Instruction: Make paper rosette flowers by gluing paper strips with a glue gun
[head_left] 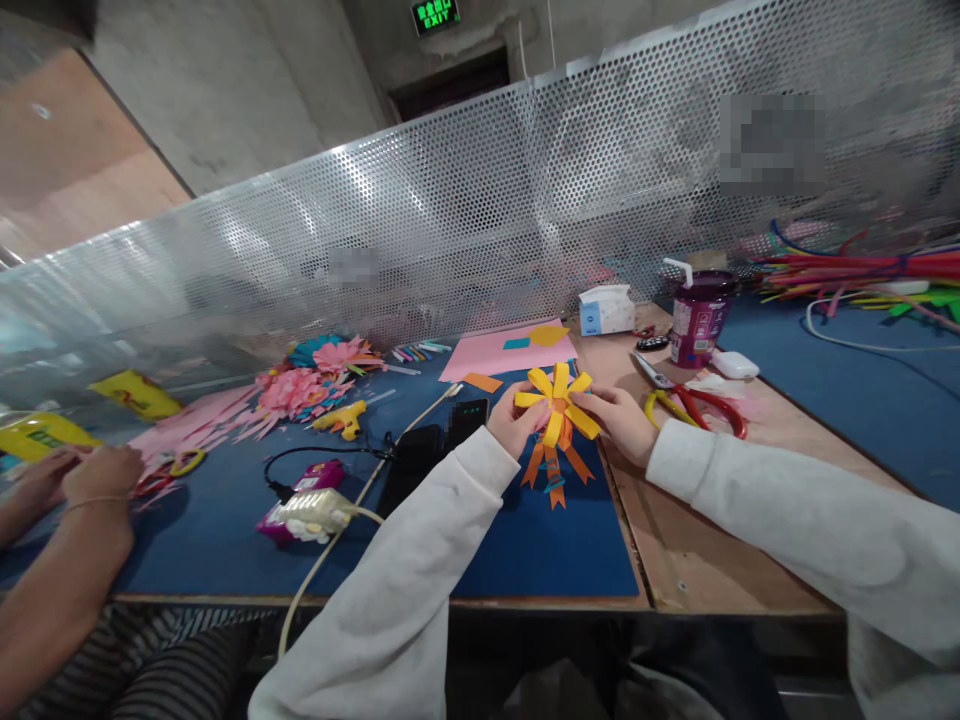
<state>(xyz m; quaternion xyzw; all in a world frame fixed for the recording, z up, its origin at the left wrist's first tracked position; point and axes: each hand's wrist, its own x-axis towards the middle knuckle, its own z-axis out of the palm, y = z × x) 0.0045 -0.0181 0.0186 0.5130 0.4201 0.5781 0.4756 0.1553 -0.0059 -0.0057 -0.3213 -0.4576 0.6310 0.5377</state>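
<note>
Between my two hands is a yellow paper flower [560, 434] with looped petals and an orange centre. My left hand [514, 422] pinches its left side, the thumb lying near the centre. On the other side my right hand [616, 424] grips the right-hand petals with closed fingers. Orange paper strips [554, 490] with notched ends and a bit of teal spread below the flower, over the blue mat [525, 560]. Behind it lies a pink paper sheet [480, 352] bearing a teal piece and a yellow piece. An orange paper rectangle [482, 382] rests just in front of that sheet.
Red-and-yellow-handled scissors [694, 405], a purple cup [701, 318] with a straw and a tissue pack [606, 310] stand right. Left are a yellow glue gun [342, 420], a power strip [307, 512] with cables, pink paper flowers [304, 390] and another person's hands [101, 475]. A perforated metal screen [450, 210] runs behind.
</note>
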